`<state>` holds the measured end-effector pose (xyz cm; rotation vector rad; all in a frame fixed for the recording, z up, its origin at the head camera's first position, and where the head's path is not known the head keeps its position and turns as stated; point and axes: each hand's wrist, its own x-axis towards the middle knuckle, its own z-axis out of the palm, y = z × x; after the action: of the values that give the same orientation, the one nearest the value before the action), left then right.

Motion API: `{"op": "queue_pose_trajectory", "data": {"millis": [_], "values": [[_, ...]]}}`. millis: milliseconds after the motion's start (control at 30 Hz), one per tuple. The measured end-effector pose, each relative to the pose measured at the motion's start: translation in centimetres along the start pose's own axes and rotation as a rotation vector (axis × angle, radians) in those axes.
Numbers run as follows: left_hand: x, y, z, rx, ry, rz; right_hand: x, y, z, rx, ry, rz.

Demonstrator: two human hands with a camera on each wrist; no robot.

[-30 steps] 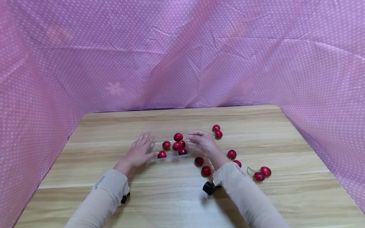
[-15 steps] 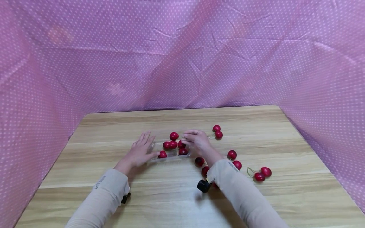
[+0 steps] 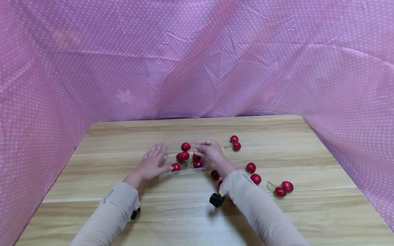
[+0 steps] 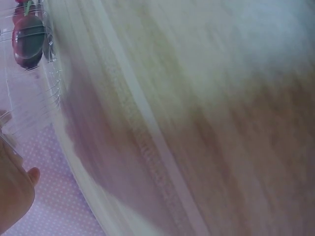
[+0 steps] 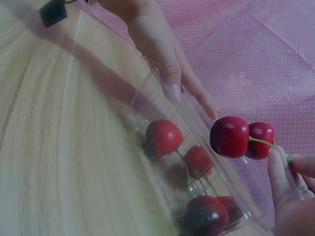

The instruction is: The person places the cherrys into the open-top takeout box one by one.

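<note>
A clear plastic box with several red cherries in it lies on the wooden table. My left hand, fingers straight and spread, rests at the box's left end; the right wrist view shows its thumb along the rim. My right hand pinches the green stem of a cherry pair between thumb and fingers. That pair hangs over the box, above the rim in the right wrist view. Only part of my left hand shows in the left wrist view, beside the clear plastic.
Right of the box lie more cherry pairs: one at the back, one by the right forearm, one farther right. Others are partly hidden under the right wrist. A pink dotted cloth hangs around the table.
My right hand has moved left with the pinched cherry pair, which has shifted left over the box. My left hand has stayed in place.
</note>
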<state>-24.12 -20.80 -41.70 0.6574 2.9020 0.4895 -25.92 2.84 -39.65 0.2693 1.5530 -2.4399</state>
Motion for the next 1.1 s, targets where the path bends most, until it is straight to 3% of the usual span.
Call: {"op": "queue_pose_trajectory", "data": {"millis": [267, 600, 1100], "values": [[-0.1, -0.2, -0.1, 0.004, 0.005, 0.025, 0.0, 0.5, 1.3, -0.021, -0.005, -0.043], [-0.4, -0.9, 0.0, 0.015, 0.007, 0.039, 0.1, 1.9, 2.8, -0.030, 0.012, -0.026], [-2.1, 1.5, 0.8, 0.007, 0.032, 0.000, -0.8, 3.4, 2.8, -0.139, -0.029, 0.039]]}}
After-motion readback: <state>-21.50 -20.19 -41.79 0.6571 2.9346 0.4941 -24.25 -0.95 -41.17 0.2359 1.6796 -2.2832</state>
